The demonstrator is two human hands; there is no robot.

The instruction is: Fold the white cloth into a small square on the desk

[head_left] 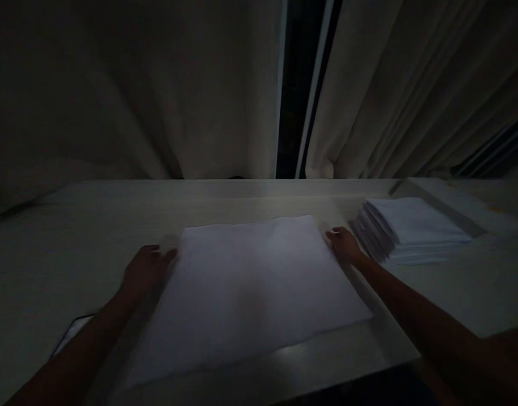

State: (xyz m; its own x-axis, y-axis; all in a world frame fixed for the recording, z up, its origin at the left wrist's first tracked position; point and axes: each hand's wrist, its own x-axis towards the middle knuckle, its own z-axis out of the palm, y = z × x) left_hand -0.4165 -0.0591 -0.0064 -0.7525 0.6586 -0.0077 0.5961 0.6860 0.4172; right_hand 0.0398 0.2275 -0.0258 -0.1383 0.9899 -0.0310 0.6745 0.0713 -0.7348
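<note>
A white cloth point(250, 287) lies spread flat on the pale table, its far edge straight and its near edge slanting toward the left. My left hand point(146, 270) is beside the cloth's left edge, thumb and fingers apart, holding nothing. Just off the right edge is my right hand point(342, 243), its fingers also parted and free of any object. Whether either hand touches the cloth's edge I cannot tell in the dim light. A stack of folded white cloths point(415, 225) sits to the right, past my right hand.
The pale table point(318, 361) runs back to a raised ledge under beige curtains point(212, 90). A dark gap with a window frame shows between them. Under my left forearm, a small object with a dark rim point(73, 331) is partly hidden. A pale box-like shape point(445, 197) stands behind the stack.
</note>
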